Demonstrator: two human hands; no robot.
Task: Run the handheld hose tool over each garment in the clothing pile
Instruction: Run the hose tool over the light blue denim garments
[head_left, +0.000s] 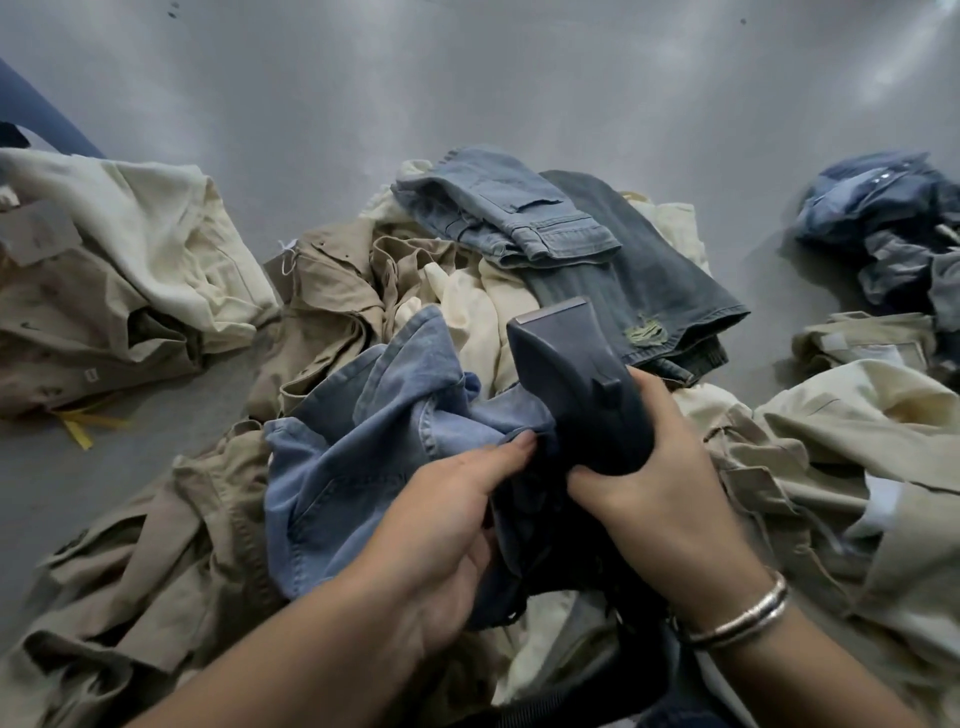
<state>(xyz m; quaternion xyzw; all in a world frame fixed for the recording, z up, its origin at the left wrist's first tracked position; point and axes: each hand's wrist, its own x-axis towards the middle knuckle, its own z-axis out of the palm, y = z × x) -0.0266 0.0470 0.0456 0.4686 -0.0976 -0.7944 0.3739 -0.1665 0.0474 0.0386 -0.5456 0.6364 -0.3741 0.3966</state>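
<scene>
Right hand (670, 483), fingers clamped round dark hose tool (576, 379), nozzle raised above clothing pile (467, 291) on grey worktop (519, 93). Left hand (457, 525) pinched blue denim garment (363, 431) just beside tool.

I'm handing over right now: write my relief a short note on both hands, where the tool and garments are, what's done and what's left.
Right hand: grips the dark handheld hose tool, nozzle pointing away over the pile.
Left hand: holds the light blue denim garment bunched beside the tool.
Central clothing pile: khaki, cream and denim pieces on the grey floor; folded jeans on top at the back. Separate heaps lie far left and right.
Done: cannot tell which garments are treated.
Left: run the tool over the blue garment, then the others.
</scene>
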